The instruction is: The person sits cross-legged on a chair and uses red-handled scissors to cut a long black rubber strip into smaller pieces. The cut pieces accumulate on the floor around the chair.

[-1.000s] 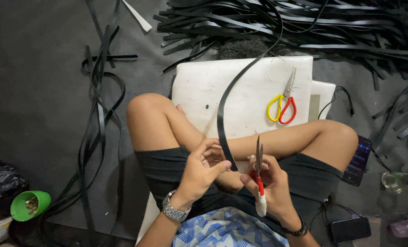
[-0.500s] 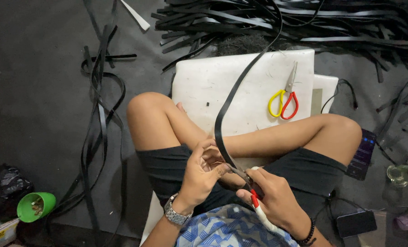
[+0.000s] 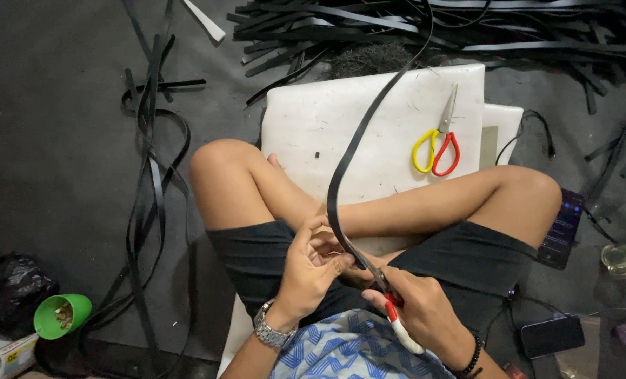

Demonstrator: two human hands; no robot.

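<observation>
Left hand (image 3: 313,270) pinches the long black strip (image 3: 358,144) over the lap, right hand (image 3: 418,312) grips red-and-white-handled scissors (image 3: 390,309) at it; 1 yellow-and-red pair (image 3: 439,144) lies on the white board (image 3: 313,126).

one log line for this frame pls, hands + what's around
left hand: pinching black strip | right hand: gripping red-and-white-handled tool at strip | white board: yellow-and-red scissors | floor: strip pile, green cup

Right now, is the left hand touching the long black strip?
Touching. The head view shows the left hand pinching the black strip where it bends into the lap.
</observation>
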